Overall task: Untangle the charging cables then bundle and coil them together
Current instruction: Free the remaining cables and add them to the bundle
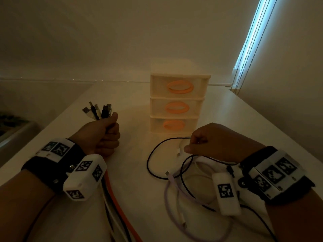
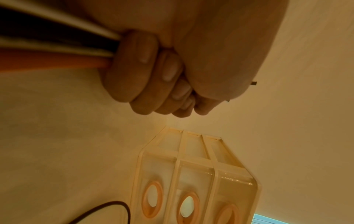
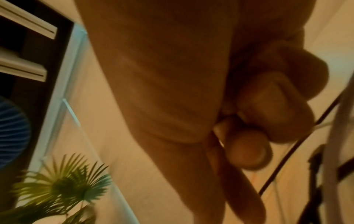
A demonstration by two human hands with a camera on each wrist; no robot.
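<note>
The left hand is fisting a bunch of smooth round cables, orange, black and white, their metal plugs fanning out toward 12 o'clock. The right hand is pinching a thin black cable looping on the white table. A lilac cable is curling at 6 o'clock. A translucent three-drawer box is standing at 12 o'clock.

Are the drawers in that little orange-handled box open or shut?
Shut: all three fronts of the drawer box sit flush with its frame.
</note>
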